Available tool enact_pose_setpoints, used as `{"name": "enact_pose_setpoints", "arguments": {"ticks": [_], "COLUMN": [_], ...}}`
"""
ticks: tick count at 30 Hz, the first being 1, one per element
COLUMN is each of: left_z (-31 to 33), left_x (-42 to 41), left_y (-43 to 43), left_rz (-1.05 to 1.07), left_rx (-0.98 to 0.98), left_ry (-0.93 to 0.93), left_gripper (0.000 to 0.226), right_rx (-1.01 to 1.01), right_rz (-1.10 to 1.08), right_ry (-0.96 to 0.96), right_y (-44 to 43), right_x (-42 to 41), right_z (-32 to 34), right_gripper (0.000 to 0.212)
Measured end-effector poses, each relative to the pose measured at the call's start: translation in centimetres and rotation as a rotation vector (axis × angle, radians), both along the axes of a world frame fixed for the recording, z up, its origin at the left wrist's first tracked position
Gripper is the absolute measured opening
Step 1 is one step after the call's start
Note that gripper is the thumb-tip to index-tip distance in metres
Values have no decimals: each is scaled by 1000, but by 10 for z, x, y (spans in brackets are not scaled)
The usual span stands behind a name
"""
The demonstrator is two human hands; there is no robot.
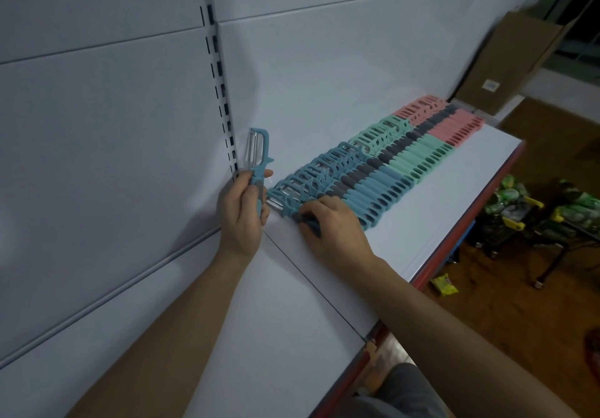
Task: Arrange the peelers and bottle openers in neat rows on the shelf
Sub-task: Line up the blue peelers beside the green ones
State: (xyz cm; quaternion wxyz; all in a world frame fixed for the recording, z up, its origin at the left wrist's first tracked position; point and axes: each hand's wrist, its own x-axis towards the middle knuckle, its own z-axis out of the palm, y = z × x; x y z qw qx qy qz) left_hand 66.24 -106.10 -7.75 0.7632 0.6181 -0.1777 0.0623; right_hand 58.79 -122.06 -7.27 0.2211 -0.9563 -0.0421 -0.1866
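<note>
Bare forearms reach over a flat white shelf [292,304]. Right hand [331,226] pinches the grey grip of the end blue plastic peeler [285,206] in a long blue, green and pink peeler row [389,164]; press it flush, handles level. Left hand [242,213], just beside the row's near end, grips an upright blue peeler [259,158], likely next in line.

Peeler [259,171]: teal plastic, matt; blade [252,149] bright bare metal. End peeler [285,205] alike. Row [373,171]: same matt plastic in teal, mint and pink, with dark grey grips, duller, rubbery-looking. Shelf [422,223], back panel [113,125]: smooth white painted metal, faint sheen. Box [506,60]: plain brown cardboard. Floor [519,320]: brown, wood-like.
</note>
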Motion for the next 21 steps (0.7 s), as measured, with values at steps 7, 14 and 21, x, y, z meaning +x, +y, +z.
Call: {"name": "enact_pose_setpoints", "arguments": {"ticks": [7,14,21], "left_z": [-4,-5,5], "left_x": [1,2,-8], "left_y": [-1,0,-2], "left_rz": [18,47,-89], "left_rx": [9,57,115], "left_ry": [-10,-25,-76], "left_gripper": [34,32,18], "right_rx": [-59,-111,128], "right_rz": [-114,-140,-33], "right_ry": [-46,-72,-159], "right_y": [-1,-1,6], "right_x": [4,3,-1], "right_z": [-8,-14,8], "right_gripper": [12,18,25]}}
